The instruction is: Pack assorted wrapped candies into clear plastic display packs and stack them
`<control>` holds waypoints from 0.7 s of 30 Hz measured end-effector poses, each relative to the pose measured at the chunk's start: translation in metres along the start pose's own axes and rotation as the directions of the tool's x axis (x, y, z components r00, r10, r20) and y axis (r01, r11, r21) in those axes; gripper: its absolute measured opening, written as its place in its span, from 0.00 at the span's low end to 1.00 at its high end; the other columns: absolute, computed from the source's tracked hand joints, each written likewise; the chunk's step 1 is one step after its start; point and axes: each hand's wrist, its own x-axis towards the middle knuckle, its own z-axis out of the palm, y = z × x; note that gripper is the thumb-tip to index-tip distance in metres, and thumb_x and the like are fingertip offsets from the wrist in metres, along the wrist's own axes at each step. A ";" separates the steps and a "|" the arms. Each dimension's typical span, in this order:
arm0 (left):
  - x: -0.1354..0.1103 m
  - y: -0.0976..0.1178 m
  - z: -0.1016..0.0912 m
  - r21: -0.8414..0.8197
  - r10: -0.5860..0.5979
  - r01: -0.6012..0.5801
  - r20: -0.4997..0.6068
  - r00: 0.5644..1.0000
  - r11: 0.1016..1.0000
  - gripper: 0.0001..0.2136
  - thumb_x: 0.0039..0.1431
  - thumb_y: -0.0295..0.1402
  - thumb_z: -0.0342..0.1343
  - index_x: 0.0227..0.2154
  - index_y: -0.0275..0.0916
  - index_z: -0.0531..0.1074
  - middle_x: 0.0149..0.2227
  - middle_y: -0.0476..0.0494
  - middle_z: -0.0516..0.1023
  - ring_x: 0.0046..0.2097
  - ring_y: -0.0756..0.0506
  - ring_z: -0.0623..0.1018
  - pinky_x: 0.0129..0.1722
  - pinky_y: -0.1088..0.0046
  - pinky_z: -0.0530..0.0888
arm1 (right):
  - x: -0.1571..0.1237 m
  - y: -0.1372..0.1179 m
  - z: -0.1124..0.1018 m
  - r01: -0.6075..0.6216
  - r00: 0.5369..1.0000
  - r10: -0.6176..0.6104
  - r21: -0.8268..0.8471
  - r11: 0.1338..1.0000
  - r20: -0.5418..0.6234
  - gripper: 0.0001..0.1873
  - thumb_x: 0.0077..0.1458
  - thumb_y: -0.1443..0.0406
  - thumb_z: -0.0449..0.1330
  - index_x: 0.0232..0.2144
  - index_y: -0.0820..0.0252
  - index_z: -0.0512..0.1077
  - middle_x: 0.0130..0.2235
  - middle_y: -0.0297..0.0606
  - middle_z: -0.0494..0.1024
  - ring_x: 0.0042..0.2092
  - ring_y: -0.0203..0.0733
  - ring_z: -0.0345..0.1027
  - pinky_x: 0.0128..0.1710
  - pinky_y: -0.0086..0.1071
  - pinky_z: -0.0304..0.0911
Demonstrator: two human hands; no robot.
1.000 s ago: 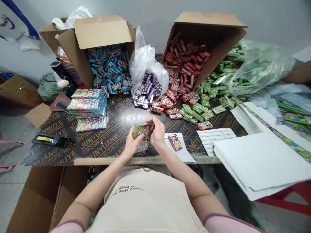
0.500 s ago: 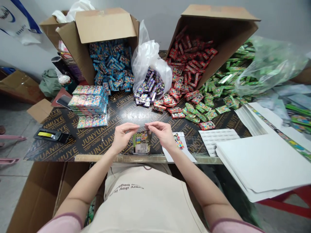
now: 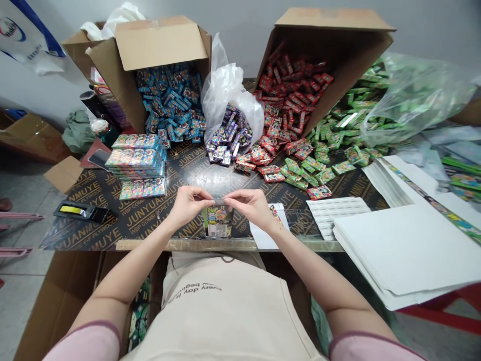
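Note:
My left hand (image 3: 191,204) and my right hand (image 3: 251,206) are both closed in a pinch, close together near the table's front edge. Between their fingertips is the clear top edge of a small plastic bag (image 3: 218,229). Dark, colourful printing and a pale barcode label show on or inside it. The bag hangs or stands upright at the edge; I cannot tell which. Just right of my right hand lies a white sheet (image 3: 263,235) with a small colourful pack (image 3: 277,214) on it, partly hidden by my wrist.
Cartons of blue packs (image 3: 171,98) and red packs (image 3: 296,93) stand at the back, with purple packs (image 3: 231,133) in a bag between them. Green packs (image 3: 338,133) spread right. Wrapped stacks (image 3: 137,158) and a tape dispenser (image 3: 80,211) sit left. White cards (image 3: 406,250) lie right.
My hands have come slightly closer together along the bag's top edge. The camera view has shifted a little, and my right forearm now covers more of the small pack.

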 end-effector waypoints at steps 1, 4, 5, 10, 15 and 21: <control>-0.003 0.000 0.001 0.073 0.100 -0.100 0.001 0.995 0.992 0.05 0.50 0.30 0.62 0.23 0.36 0.78 0.25 0.43 0.79 0.28 0.47 0.78 0.29 0.74 0.73 | -0.001 0.002 -0.002 0.028 1.000 -0.028 -0.034 0.999 -0.002 0.08 0.52 0.60 0.65 0.29 0.58 0.81 0.26 0.35 0.81 0.25 0.39 0.74 0.27 0.32 0.71; -0.016 -0.004 0.004 0.333 0.417 -0.416 0.072 0.906 0.846 0.05 0.55 0.27 0.57 0.30 0.36 0.77 0.34 0.40 0.81 0.35 0.46 0.78 0.37 0.69 0.75 | -0.012 0.013 -0.007 0.185 0.983 -0.183 -0.157 0.970 0.026 0.08 0.54 0.61 0.63 0.34 0.56 0.81 0.38 0.40 0.83 0.38 0.44 0.78 0.42 0.37 0.74; -0.021 -0.007 0.004 0.402 0.483 -0.484 0.113 0.869 0.777 0.05 0.56 0.27 0.56 0.33 0.36 0.77 0.36 0.39 0.81 0.38 0.45 0.78 0.39 0.67 0.76 | -0.017 0.018 -0.008 0.248 0.969 -0.244 -0.192 0.950 0.043 0.09 0.54 0.62 0.64 0.38 0.56 0.80 0.43 0.41 0.82 0.44 0.46 0.77 0.47 0.39 0.72; -0.023 -0.018 0.005 0.479 0.566 -0.563 0.155 0.810 0.674 0.05 0.60 0.27 0.54 0.35 0.37 0.75 0.39 0.38 0.80 0.41 0.45 0.79 0.41 0.68 0.77 | -0.029 0.031 0.001 0.367 0.921 -0.389 -0.301 0.880 -0.017 0.13 0.60 0.67 0.57 0.45 0.52 0.77 0.48 0.40 0.79 0.48 0.41 0.75 0.49 0.36 0.72; -0.003 -0.013 -0.013 0.359 0.336 -0.299 -0.045 0.941 0.884 0.10 0.59 0.31 0.57 0.43 0.37 0.74 0.37 0.41 0.81 0.38 0.46 0.80 0.40 0.70 0.76 | 0.016 0.008 0.016 0.395 0.910 -0.414 -0.288 0.873 -0.007 0.13 0.61 0.68 0.55 0.44 0.52 0.77 0.45 0.38 0.81 0.46 0.41 0.76 0.49 0.36 0.71; -0.017 -0.070 -0.031 0.112 -0.128 0.176 -0.343 0.931 0.978 0.15 0.56 0.33 0.59 0.46 0.35 0.75 0.39 0.41 0.82 0.38 0.43 0.80 0.42 0.67 0.76 | 0.129 0.027 0.053 0.417 0.856 -0.259 -0.302 0.857 0.448 0.21 0.58 0.61 0.59 0.54 0.55 0.70 0.50 0.43 0.78 0.52 0.45 0.72 0.51 0.41 0.68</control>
